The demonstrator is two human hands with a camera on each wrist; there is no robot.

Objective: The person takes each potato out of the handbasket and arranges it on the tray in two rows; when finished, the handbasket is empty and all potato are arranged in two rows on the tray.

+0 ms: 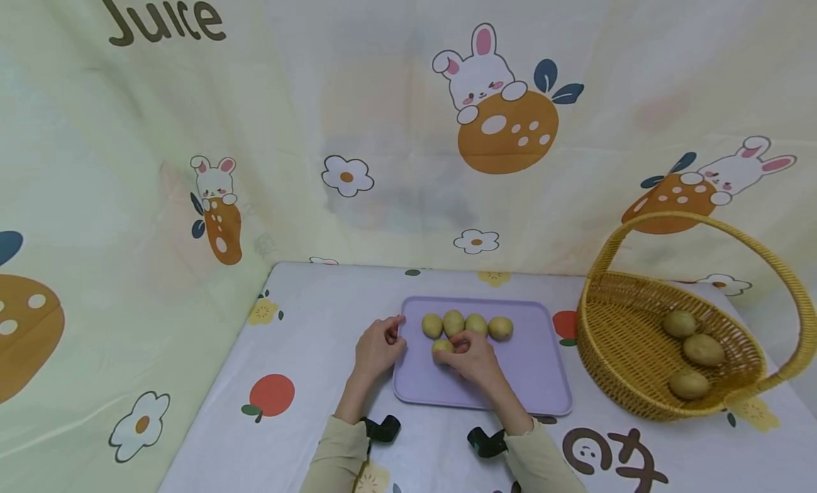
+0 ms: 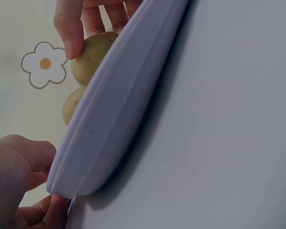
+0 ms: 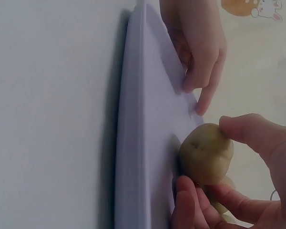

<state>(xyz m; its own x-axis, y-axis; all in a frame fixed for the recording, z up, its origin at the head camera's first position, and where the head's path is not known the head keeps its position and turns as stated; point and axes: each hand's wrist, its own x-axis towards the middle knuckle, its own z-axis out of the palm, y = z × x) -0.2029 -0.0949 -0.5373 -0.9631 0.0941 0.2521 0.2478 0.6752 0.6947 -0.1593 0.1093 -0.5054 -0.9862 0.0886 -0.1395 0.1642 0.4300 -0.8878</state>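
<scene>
A lilac tray [image 1: 530, 372] lies on the table. Its left rim is pinched by my left hand [image 1: 375, 350], thumb on one side and fingers under the edge in the left wrist view. My right hand [image 1: 475, 359] holds a small round potato [image 3: 206, 153] between thumb and fingers, low over the tray. Just beyond it, several potatoes [image 1: 501, 328] sit in a row across the back of the tray. In the right wrist view the held potato partly hides others behind it.
To the right stands a yellow wicker basket [image 1: 613, 351] with a tall arched handle [image 1: 781, 266]; 3 potatoes [image 1: 703, 350] lie inside. A white patterned cloth [image 1: 319, 323] covers the table, and a printed curtain [image 1: 396, 89] hangs behind it.
</scene>
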